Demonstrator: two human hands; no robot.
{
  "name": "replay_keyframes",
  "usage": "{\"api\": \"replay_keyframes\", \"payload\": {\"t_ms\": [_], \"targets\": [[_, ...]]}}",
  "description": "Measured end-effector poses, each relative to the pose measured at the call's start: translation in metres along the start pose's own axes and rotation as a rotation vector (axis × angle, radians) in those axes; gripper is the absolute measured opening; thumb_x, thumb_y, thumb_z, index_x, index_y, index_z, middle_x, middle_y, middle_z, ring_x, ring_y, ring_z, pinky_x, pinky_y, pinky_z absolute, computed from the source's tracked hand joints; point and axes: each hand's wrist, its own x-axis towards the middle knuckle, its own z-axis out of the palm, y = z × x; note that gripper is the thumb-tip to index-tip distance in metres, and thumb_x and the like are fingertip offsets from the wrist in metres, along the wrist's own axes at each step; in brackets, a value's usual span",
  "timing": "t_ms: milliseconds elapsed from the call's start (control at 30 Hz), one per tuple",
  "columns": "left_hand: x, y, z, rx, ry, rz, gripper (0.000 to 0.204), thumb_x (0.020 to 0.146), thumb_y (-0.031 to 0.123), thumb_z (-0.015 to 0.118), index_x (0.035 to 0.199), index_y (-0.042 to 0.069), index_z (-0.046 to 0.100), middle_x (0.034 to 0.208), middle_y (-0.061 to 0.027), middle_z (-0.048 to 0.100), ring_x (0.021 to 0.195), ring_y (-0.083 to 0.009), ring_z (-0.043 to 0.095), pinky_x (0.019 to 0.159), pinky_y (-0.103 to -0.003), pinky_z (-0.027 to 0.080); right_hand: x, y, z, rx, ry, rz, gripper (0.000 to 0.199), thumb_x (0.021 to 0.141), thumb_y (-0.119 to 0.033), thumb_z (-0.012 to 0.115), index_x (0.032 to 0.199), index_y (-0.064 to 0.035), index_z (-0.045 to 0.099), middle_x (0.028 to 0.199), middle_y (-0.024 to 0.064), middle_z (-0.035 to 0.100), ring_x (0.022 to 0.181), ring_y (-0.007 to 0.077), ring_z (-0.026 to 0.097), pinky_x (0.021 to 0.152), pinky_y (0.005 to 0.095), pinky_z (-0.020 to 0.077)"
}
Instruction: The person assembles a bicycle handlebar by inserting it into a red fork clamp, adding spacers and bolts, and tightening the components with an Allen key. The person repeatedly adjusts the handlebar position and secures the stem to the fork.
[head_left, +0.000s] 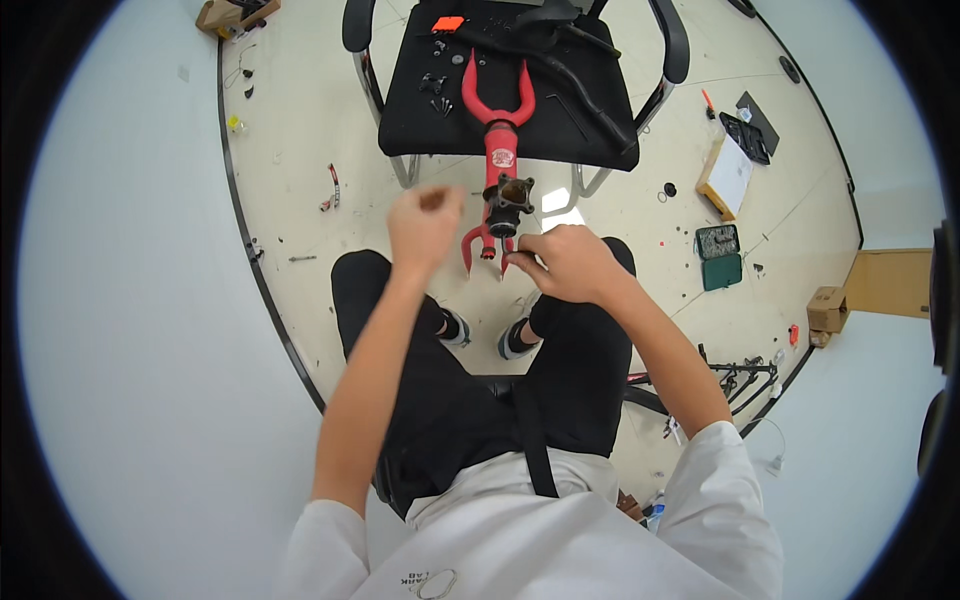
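Observation:
A red forked bicycle frame part (500, 150) rests with its two far prongs on the black chair seat, and its near end juts out toward me over the floor. At that end sits a black clamp like a handlebar stem (512, 195), its face with bolt lugs turned up. Just below it, my right hand (565, 262) pinches a thin dark rod whose kind is too small to make out. My left hand (425, 228) hovers to the left of the clamp, apart from it, its curled fingers smeared by motion. Two smaller red prongs (470, 248) point toward me underneath.
On the chair seat (420, 130) lie a black handlebar (590, 95), an L-shaped hex key (568, 115), small bolts (440, 105) and an orange piece (447, 24). Floor items at right include a green case (720, 270) and a yellow-edged box (727, 178). A red-black lever (333, 188) lies left.

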Motion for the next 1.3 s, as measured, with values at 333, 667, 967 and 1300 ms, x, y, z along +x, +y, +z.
{"api": "replay_keyframes", "payload": {"t_ms": [333,667,967,1300], "targets": [[0.179,0.019,0.091,0.977,-0.149,0.380,0.070,0.095,0.045,0.053,0.150,0.004,0.040,0.156,-0.0198,0.036,0.148,-0.0387,0.026,0.119,-0.052,0.026,0.020,-0.009,-0.014,0.063,-0.279,0.061,0.027,0.096,-0.027,0.061,0.088,-0.0037,0.071,0.070,0.0182,0.067,0.070,0.0388,0.067,0.067,0.0484,0.0548],[0.200,-0.013,0.097,0.966,-0.264,0.499,0.072,0.094,0.046,0.053,0.151,0.003,0.043,0.161,-0.0218,0.030,0.151,-0.0446,0.014,0.125,-0.047,0.014,0.020,0.002,-0.019,0.158,-0.333,0.104,0.032,0.096,-0.028,0.062,0.082,-0.0014,0.070,0.064,0.0201,0.063,0.065,0.0410,0.066,0.062,0.0470,0.0547],[0.198,-0.013,0.098,0.944,-0.282,0.467,0.072,0.094,0.046,0.054,0.149,0.001,0.046,0.161,-0.0208,0.032,0.151,-0.0441,0.014,0.125,-0.047,0.015,0.011,0.015,0.011,0.514,-0.163,0.144,0.032,0.093,-0.028,0.067,0.078,0.0000,0.069,0.059,0.0183,0.062,0.057,0.0380,0.063,0.056,0.0428,0.0511],[0.194,0.012,0.094,1.020,-0.378,0.312,0.072,0.094,0.049,0.052,0.152,0.007,0.043,0.165,-0.0172,0.021,0.154,-0.0397,0.008,0.123,-0.055,0.018,0.002,0.022,0.005,0.483,-0.101,0.151,0.037,0.091,-0.028,0.072,0.075,0.0046,0.063,0.052,0.0164,0.053,0.046,0.0263,0.054,0.050,0.0340,0.0428]]}}
